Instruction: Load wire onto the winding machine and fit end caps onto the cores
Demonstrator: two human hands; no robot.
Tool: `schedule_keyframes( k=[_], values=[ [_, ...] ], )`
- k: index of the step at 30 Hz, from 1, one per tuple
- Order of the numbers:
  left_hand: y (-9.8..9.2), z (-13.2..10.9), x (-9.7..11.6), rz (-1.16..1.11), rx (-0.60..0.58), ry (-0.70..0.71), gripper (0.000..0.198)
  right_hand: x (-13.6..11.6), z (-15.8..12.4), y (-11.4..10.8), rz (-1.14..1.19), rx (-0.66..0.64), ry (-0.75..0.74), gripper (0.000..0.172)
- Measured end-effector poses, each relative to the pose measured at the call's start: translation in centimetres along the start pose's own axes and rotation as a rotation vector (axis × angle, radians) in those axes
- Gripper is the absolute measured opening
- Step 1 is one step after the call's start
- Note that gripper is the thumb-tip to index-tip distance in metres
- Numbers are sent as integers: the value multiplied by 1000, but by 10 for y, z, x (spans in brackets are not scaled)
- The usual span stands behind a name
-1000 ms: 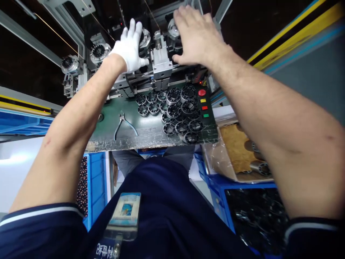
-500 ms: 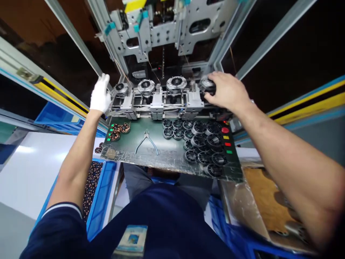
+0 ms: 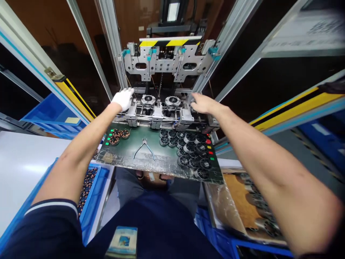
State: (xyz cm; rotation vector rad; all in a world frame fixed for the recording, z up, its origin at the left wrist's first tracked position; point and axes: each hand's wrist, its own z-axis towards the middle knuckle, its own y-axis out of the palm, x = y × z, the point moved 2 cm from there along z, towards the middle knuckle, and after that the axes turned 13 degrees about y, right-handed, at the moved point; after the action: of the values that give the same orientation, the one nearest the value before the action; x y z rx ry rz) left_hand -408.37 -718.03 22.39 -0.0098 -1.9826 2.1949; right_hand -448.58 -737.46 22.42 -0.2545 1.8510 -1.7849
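My left hand (image 3: pixel 123 99), in a white glove, covers the leftmost station of a winding machine (image 3: pixel 157 117). Its fingers curl over the spot and hide whatever lies under them. At the rightmost station my bare right hand (image 3: pixel 202 103) is closed round a stator core (image 3: pixel 192 102), which shows only as a grey edge beside the fingers. Between the hands, a ring-shaped stator core (image 3: pixel 148 101) and a second stator core (image 3: pixel 173 102) sit upright on the two middle stations. Thin copper wires come down from the metal plate (image 3: pixel 165 65) above.
On the green work board (image 3: pixel 159 154) lie blue-handled nippers (image 3: pixel 145 144), copper-wound stators (image 3: pixel 115 136) at left and several dark stator cores (image 3: pixel 190 148) at right. Blue bins (image 3: pixel 100 185) flank the board. Yellow-black uprights (image 3: pixel 77 97) stand at the sides.
My left hand has moved right, from beside the leftmost station onto it. My right hand stays at the rightmost station. The camera view has tilted up, showing more of the upper machine.
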Motion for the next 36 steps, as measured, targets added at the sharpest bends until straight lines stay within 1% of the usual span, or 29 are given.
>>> schedule_keyframes(
  k=[1,2,3,4,5,6,7,8,9,10,11,12,14,15,17,18,20,23,27,32,34,36],
  values=[
    [2,10,17,-7,30,45,77,-21,1,2,12,-2,-8,81],
    [7,19,36,-19,22,84,76,-42,0,6,27,-18,1,86],
    [13,25,56,-35,15,108,76,-60,-4,10,35,-69,34,91],
    [18,26,75,-56,34,120,76,-75,-10,13,43,-107,47,95],
    [22,23,94,-84,96,121,74,-85,-19,14,62,-135,41,98],
    [26,14,112,-122,203,115,71,-90,-31,12,94,-141,5,98],
    [29,1,129,-177,337,106,66,-89,-47,8,147,-113,-51,95],
    [33,-17,144,-250,466,96,59,-82,-66,2,219,-63,-100,89],
    [40,-38,158,-345,544,91,52,-71,-90,-4,308,-1,-131,82],
    [49,-58,169,-464,580,75,47,-54,-115,-8,407,72,-119,75],
    [62,-77,180,-603,569,53,45,-35,-142,-10,512,137,-61,70],
    [77,-94,188,-751,539,-2,47,-13,-168,-8,631,198,24,67],
    [110,-115,202,-983,465,-135,52,30,-216,6,852,302,237,67],
    [127,-119,208,-1051,434,-198,55,49,-235,18,932,318,351,71],
    [155,-117,217,-1106,391,-287,60,78,-260,48,1036,269,517,82],
    [166,-111,220,-1113,377,-319,63,86,-267,63,1077,218,553,88],
    [181,-98,226,-1108,359,-362,68,94,-269,88,1169,123,561,95],
    [191,-83,233,-1056,355,-385,74,94,-258,111,1287,41,543,101],
    [196,-78,241,-999,334,-389,82,90,-243,129,1339,-12,547,107],
    [201,-81,248,-941,328,-393,82,85,-238,147,1360,-54,521,111],
    [201,-82,249,-932,331,-392,83,84,-238,151,1374,-64,513,110],
    [201,-83,249,-939,331,-382,81,85,-238,154,1385,-58,507,105]
  ],
)
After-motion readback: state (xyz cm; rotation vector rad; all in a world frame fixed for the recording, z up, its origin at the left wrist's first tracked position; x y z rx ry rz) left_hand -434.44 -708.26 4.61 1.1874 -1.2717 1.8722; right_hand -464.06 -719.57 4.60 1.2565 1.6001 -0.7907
